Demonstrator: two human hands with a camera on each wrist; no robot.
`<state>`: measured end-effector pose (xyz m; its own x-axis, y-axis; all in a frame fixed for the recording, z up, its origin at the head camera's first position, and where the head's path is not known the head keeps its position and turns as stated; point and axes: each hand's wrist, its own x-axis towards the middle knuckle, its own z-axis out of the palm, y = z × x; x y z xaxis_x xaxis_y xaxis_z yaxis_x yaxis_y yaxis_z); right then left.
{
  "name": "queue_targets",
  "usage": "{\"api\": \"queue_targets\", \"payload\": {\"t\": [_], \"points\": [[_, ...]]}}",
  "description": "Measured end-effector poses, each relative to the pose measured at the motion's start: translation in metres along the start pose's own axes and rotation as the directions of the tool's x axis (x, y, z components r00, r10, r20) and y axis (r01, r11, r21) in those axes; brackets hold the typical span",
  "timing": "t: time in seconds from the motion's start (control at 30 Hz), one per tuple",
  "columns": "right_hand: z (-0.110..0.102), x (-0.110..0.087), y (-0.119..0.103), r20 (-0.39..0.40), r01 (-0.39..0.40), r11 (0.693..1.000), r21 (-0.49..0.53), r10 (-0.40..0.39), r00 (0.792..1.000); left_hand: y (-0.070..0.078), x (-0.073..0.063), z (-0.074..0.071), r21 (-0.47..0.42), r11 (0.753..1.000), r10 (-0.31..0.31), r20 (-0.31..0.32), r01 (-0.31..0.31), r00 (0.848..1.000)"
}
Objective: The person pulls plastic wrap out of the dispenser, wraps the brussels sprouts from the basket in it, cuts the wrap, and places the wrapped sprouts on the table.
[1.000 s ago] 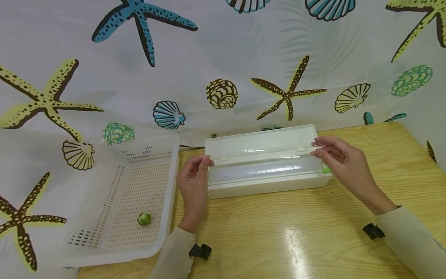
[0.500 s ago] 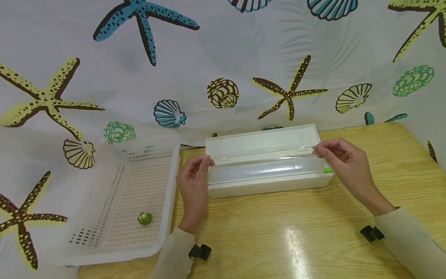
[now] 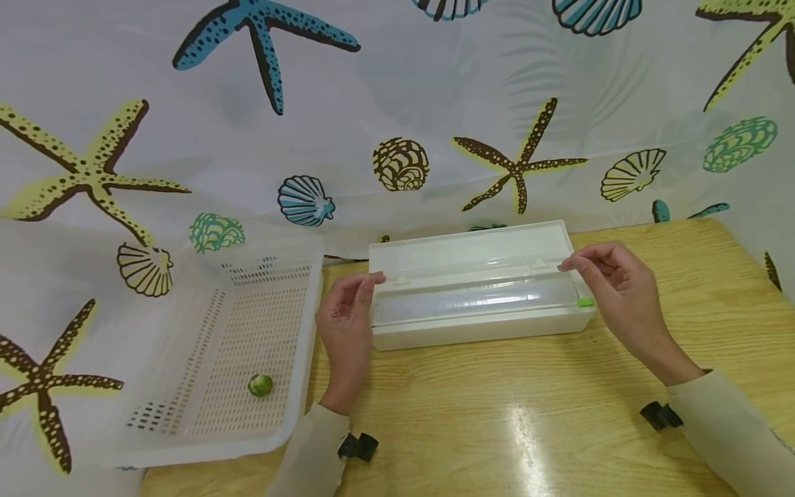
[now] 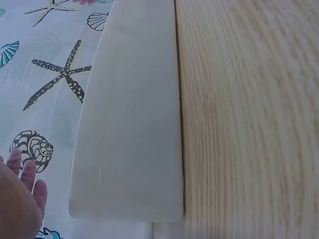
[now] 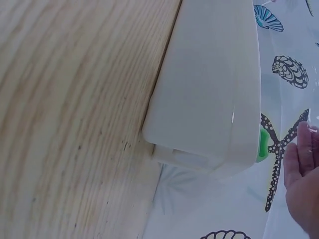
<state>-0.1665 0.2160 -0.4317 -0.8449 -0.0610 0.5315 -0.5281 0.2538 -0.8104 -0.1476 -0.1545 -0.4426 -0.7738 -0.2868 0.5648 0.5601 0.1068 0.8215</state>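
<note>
Wooden table (image 3: pixel 447 414): left hand (image 3: pixel 345 310), right hand (image 3: pixel 623 293) pinching clear film (image 3: pixel 493 264) over white dispenser (image 3: pixel 484 333); uneven pull could tear film, drag unheld dispenser askew

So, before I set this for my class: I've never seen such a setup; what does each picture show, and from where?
Here a person works with a bare left hand and right hand. The wide picture comes from a camera worn on the head, looking down. The two close ones come from wrist cameras; each shows a long white box up close and part of that hand at the edge. The box stands open on a wooden table, with a green piece at its right end. To its left, a white basket holds a small green ball, perhaps a Brussels sprout. Both hands seem to pinch a thin clear film above the box. Behind is a shell-patterned cloth.
</note>
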Motion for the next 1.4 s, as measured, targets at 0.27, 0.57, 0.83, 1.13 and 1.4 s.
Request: {"api": "queue_targets", "payload": {"t": [0.27,0.57,0.83,1.13,1.4], "points": [[0.004,-0.001,-0.003,0.042,0.073,0.997,0.024,-0.074,0.996,0.001,0.001,0.004,-0.083,0.993,0.086,0.064,-0.081,0.994],[0.001,0.0,-0.012,0.041,0.131,0.991,-0.038,-0.129,0.991,0.003,0.003,0.003,-0.103,0.986,0.138,0.079,-0.129,0.987],[0.004,0.001,-0.013,-0.006,0.148,0.989,0.022,-0.148,0.989,0.01,0.002,0.004,-0.05,0.989,0.142,0.079,-0.138,0.987],[0.006,0.001,-0.019,-0.035,0.171,0.984,0.043,-0.17,0.985,0.015,0.003,0.003,-0.041,0.987,0.159,0.046,-0.157,0.986],[0.007,0.002,-0.02,-0.061,0.241,0.97,0.041,-0.238,0.969,0.019,0.004,0.004,-0.085,0.975,0.209,0.015,-0.207,0.978]]}}
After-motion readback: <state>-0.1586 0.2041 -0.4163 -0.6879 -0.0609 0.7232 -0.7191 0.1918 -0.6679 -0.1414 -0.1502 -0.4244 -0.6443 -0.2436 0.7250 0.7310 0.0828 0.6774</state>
